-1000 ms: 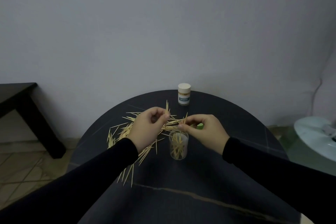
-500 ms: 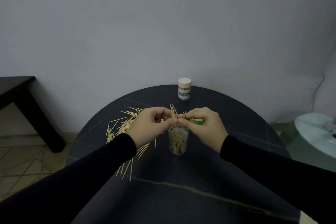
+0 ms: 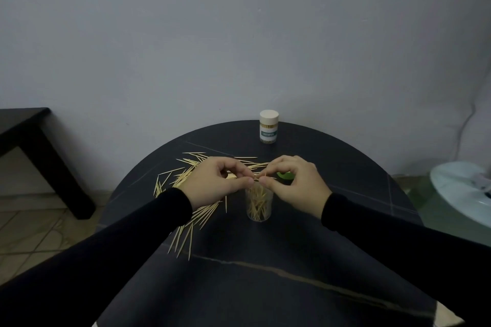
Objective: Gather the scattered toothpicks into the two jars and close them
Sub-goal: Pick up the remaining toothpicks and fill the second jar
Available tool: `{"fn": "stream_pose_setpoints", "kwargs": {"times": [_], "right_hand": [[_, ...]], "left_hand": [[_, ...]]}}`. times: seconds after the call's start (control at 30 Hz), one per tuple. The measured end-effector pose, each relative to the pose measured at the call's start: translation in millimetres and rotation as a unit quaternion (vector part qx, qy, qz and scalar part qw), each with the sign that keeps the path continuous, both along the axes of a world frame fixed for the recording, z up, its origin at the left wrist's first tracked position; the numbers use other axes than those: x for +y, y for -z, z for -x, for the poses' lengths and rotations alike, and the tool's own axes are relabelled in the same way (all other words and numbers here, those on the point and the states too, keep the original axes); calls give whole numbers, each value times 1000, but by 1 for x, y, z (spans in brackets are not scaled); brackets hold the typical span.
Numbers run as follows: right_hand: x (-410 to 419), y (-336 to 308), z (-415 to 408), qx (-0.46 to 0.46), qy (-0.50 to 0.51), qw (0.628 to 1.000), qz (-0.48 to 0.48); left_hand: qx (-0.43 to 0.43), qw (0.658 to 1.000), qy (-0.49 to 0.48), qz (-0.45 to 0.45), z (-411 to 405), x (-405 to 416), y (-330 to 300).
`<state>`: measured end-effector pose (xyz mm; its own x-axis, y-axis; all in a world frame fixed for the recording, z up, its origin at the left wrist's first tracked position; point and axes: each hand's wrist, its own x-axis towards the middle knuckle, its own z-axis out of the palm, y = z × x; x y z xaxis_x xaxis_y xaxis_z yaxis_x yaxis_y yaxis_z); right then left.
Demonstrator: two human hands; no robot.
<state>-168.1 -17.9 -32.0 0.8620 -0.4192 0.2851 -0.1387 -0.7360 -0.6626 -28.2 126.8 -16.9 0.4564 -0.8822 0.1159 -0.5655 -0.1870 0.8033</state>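
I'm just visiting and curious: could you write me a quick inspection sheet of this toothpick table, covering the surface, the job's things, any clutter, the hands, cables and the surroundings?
Surface: round dark table with pale veins.
Job's things: open clear jar partly filled, upright; closed labelled jar at the far edge; scattered toothpicks left of the clear jar; green lid behind the right hand.
Clutter: nothing seen.
Hands: left hand and right hand meet above the clear jar, each pinching toothpicks in curled fingers.
Cables: one thin cord down the wall at right.
Surroundings: grey wall, dark side table at left, pale round object at right, tiled floor.
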Motion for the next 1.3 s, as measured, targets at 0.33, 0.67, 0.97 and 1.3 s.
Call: {"fn": "stream_pose_setpoints", "kwargs": {"times": [0.33, 0.67, 0.97, 1.3], "right_hand": [[-10, 0, -5, -42, 6, 999, 3], [-16, 5, -11, -33, -22, 999, 10], [-44, -4, -64, 220, 11, 922, 318], [-48, 20, -103, 274, -1, 915, 297]], "left_hand": [[-7, 996, -89, 29, -8, 1, 4], [-69, 991, -111, -22, -18, -2, 17], [-290, 919, -196, -181, -64, -11, 42], [-323, 888, -223, -240, -104, -28, 49]]}}
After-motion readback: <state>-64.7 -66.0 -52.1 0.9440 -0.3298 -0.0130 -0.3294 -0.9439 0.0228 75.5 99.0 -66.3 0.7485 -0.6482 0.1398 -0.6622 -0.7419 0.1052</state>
